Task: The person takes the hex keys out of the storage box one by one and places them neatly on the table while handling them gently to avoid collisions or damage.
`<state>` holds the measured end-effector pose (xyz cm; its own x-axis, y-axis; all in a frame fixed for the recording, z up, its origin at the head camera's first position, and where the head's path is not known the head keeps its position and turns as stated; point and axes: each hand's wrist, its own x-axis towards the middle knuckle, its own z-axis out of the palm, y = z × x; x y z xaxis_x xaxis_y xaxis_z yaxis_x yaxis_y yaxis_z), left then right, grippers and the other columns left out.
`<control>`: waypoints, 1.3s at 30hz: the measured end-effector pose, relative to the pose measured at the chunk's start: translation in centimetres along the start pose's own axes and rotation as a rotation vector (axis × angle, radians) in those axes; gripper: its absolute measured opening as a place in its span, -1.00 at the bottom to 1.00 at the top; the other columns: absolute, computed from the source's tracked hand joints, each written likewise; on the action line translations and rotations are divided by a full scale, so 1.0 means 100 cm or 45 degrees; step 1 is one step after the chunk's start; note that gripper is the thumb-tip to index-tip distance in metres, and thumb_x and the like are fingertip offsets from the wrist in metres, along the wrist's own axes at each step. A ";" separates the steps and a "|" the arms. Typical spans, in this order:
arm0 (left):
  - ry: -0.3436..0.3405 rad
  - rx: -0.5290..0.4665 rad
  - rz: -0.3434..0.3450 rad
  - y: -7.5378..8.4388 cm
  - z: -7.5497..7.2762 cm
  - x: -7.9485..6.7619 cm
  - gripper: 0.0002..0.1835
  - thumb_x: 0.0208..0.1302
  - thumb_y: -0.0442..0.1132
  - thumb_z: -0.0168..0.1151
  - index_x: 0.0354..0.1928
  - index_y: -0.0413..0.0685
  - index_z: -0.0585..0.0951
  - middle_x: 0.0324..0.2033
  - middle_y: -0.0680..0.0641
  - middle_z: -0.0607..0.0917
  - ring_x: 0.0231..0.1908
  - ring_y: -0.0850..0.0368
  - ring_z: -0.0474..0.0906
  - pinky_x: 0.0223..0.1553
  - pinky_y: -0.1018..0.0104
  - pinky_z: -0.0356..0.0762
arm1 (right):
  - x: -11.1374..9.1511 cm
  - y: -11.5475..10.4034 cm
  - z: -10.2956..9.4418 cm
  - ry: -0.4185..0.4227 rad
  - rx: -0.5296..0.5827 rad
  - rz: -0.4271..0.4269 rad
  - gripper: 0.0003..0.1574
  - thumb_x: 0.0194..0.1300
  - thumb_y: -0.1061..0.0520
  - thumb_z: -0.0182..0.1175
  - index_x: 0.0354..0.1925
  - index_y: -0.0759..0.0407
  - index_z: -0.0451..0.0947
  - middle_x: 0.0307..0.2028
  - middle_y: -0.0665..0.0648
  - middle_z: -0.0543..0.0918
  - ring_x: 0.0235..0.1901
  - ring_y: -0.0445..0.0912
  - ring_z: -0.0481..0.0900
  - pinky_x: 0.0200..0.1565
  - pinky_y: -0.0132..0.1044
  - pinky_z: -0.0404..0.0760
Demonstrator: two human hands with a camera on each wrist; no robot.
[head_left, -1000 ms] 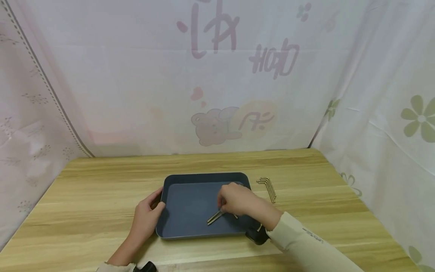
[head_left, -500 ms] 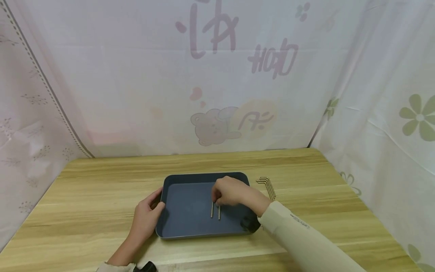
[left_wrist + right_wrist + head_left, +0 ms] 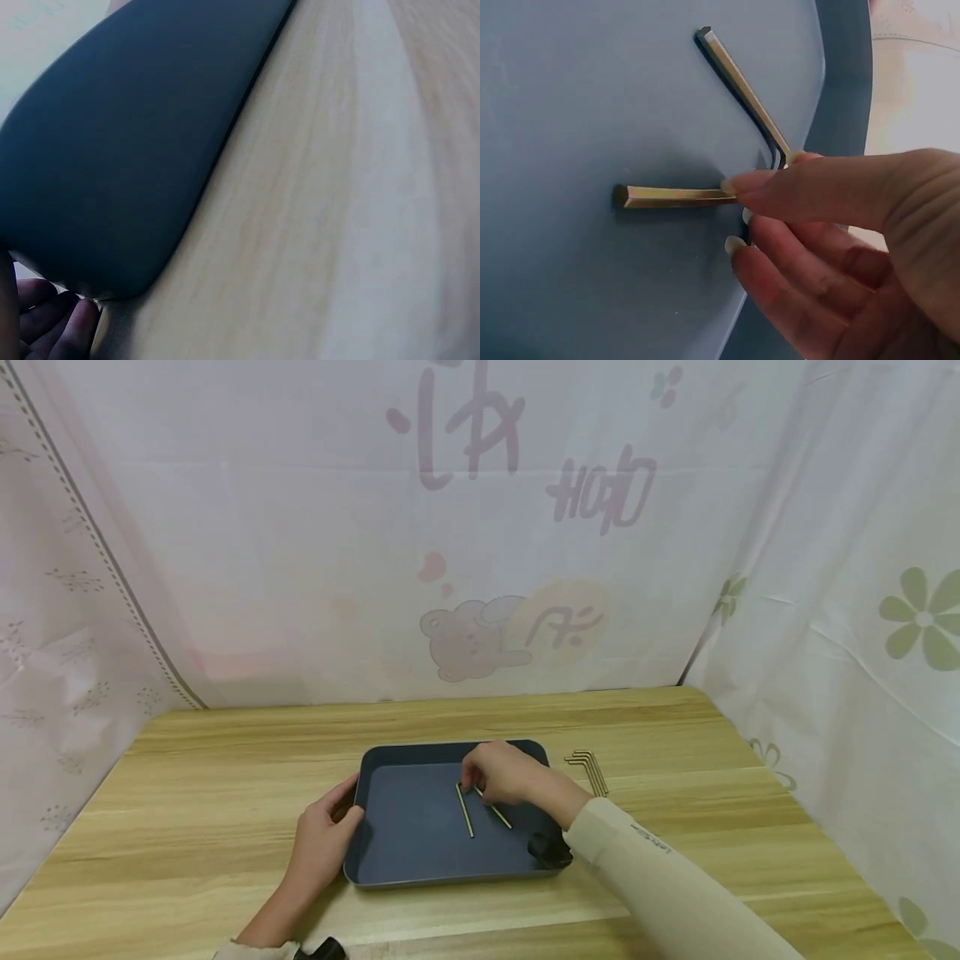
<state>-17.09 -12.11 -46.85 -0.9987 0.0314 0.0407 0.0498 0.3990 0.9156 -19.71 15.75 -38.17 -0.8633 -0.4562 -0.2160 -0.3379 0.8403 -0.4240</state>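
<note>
A dark blue-grey tray lies on the wooden table. My left hand grips its left side, thumb over the rim and fingers outside; the left wrist view shows the tray's outer wall with fingertips by its corner. Inside the tray are two brassy hex keys. My right hand pinches the right hex key between thumb and fingers near its bend. The left hex key rests on the tray floor, angled away, its bend right at my index fingertip. The short arms are mostly hidden by the hand.
Several more hex keys lie nested side by side on the table, just right of the tray. A printed curtain stands behind the table and along both sides. A black wrist camera overlaps the tray's near right corner.
My right hand has shifted left and farther back over the tray. The two hex keys, close together before, now spread apart toward me. The left hand keeps its place on the tray.
</note>
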 end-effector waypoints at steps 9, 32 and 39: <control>0.005 0.004 0.008 -0.001 0.000 0.000 -0.45 0.33 -0.33 0.10 0.39 -0.05 0.50 0.29 -0.15 0.61 0.28 -0.02 0.57 -0.03 0.74 0.39 | -0.004 0.000 -0.001 0.028 0.011 0.246 -0.73 0.06 0.29 0.50 -0.24 0.15 0.65 -0.46 -0.02 0.60 -0.46 -0.14 0.51 -0.30 -0.23 0.53; 0.004 -0.002 0.003 0.000 0.000 0.000 -0.44 0.33 -0.35 0.09 0.40 -0.08 0.49 0.30 -0.16 0.60 0.29 -0.03 0.56 -0.03 0.74 0.39 | -0.001 -0.011 0.005 0.060 -0.119 0.243 -0.75 0.26 0.45 0.18 -0.36 0.13 0.63 -0.38 0.02 0.60 -0.47 -0.12 0.38 -0.36 -0.27 0.35; 0.011 0.003 0.000 -0.001 0.000 0.001 -0.44 0.33 -0.34 0.10 0.39 -0.09 0.50 0.30 -0.16 0.60 0.29 -0.02 0.57 -0.04 0.75 0.38 | 0.001 -0.010 0.009 0.077 -0.120 0.242 -0.71 0.22 0.46 0.20 -0.37 0.09 0.65 -0.30 0.03 0.67 -0.48 -0.12 0.36 -0.41 -0.29 0.31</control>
<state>-17.18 -12.19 -46.94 -0.9987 0.0237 0.0442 0.0500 0.4009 0.9148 -19.19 14.63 -38.56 -0.9348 -0.2712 -0.2295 -0.1983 0.9343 -0.2962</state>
